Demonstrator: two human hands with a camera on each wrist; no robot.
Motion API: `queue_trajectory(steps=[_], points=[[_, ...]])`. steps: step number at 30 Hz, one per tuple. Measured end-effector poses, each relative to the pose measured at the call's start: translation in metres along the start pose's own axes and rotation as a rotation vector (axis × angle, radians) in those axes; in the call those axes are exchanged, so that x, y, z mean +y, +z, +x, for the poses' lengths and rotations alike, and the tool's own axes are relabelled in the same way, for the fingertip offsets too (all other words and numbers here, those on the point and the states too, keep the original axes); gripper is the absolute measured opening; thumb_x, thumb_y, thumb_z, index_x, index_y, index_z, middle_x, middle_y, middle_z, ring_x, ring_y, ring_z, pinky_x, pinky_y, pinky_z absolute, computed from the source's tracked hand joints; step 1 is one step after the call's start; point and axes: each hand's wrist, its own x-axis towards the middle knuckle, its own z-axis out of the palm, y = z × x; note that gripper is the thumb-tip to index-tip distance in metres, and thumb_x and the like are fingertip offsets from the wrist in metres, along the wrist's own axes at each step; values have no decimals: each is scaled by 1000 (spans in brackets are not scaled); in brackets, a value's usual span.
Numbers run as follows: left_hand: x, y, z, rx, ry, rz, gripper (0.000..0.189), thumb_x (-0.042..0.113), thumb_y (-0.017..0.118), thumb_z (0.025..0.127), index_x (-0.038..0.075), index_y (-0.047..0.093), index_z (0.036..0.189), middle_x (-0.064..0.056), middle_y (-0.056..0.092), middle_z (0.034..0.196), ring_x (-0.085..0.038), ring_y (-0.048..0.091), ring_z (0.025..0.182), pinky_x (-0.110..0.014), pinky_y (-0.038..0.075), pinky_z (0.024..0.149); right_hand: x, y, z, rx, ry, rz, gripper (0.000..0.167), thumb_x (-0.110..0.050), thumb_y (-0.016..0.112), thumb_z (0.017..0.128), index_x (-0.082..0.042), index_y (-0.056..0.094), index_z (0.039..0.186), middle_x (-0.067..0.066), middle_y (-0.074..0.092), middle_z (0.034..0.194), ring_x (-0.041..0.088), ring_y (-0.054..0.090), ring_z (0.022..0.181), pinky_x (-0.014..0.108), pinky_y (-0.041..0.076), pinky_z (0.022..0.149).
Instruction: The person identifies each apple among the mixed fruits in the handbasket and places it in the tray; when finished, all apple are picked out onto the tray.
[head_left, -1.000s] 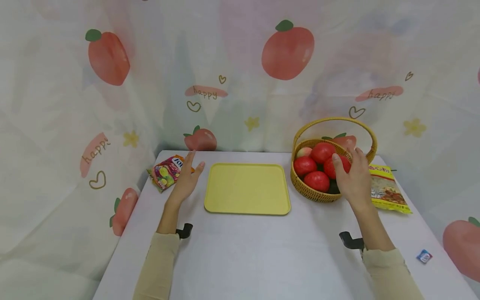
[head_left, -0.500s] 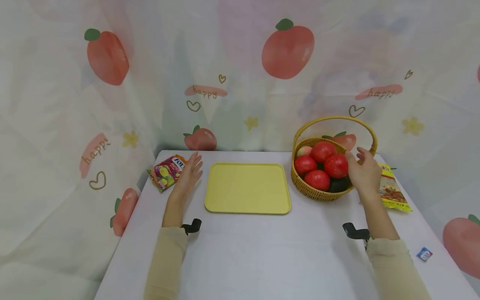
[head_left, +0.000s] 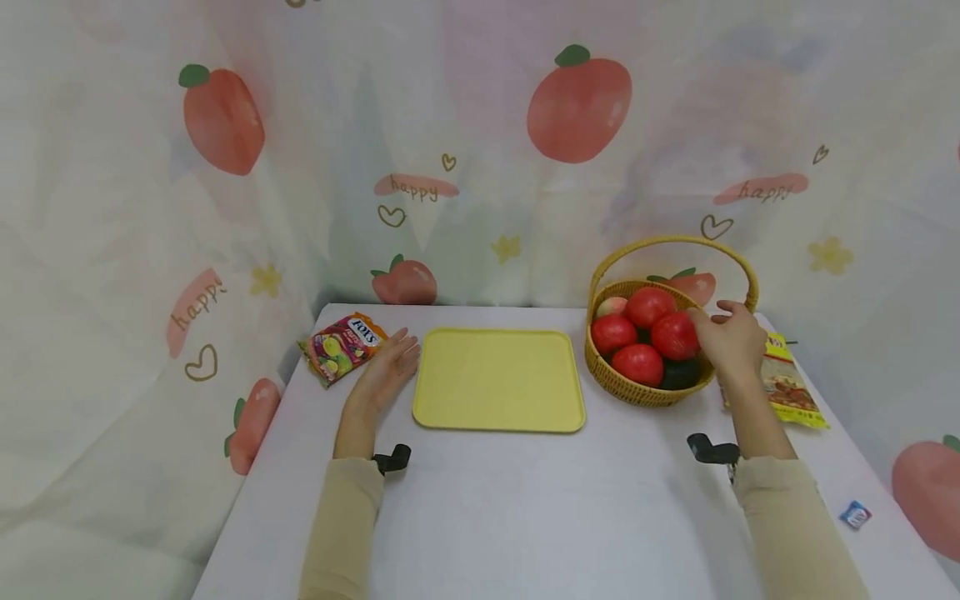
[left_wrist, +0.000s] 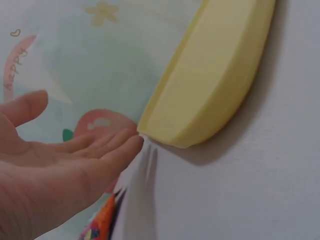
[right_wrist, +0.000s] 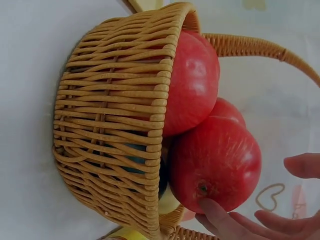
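A wicker basket [head_left: 637, 392] with an arched handle holds several red apples and a dark green item [head_left: 680, 374]. My right hand [head_left: 733, 340] is at the basket's right side, its fingers bent and spread. In the right wrist view, a fingertip [right_wrist: 214, 212] is right at the lower side of a red apple [right_wrist: 215, 162], which rests among the others. My left hand [head_left: 386, 372] is over the table beside a yellow tray [head_left: 498, 421], palm turned towards it and fingers extended. In the left wrist view, those fingertips come close to the tray's corner [left_wrist: 162, 137].
A purple FOX'S candy bag [head_left: 341, 348] lies at the back left. Behind my right hand is a yellow food packet [head_left: 791, 387], partly covered. A small blue wrapped item [head_left: 856, 515] lies at the right edge. A fruit-print curtain [head_left: 480, 125] hangs behind the table.
My right hand has shifted slightly right, from in front of the fruit to the basket's right side, with its fingers now more bent. My left hand has moved right and lower, towards the tray.
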Motion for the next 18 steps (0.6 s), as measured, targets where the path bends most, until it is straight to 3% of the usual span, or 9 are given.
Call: queue_trajectory(steps=[8, 14, 18], points=[[-9, -7, 1, -27, -4, 31, 65, 29, 43, 113, 12, 13, 168, -15, 15, 173, -27, 19, 159, -43, 20, 129, 1, 7, 16, -55, -49, -123, 89, -56, 50, 101, 9, 29, 158, 38, 49, 144, 59, 40, 135, 67, 38, 111], [-13, -11, 6, 8, -21, 43, 67, 26, 44, 113, 9, 10, 168, -17, 16, 173, -28, 21, 159, -42, 22, 129, -3, 13, 20, -90, -8, -123, 99, -62, 52, 98, 11, 25, 158, 40, 37, 154, 59, 35, 140, 67, 36, 115], [-17, -12, 10, 16, -15, 80, 66, 16, 43, 112, 6, 8, 167, -18, 17, 172, -28, 23, 158, -42, 23, 128, -1, 15, 21, -91, 29, -113, 99, -61, 56, 97, 10, 25, 159, 39, 35, 155, 57, 33, 141, 65, 35, 116]])
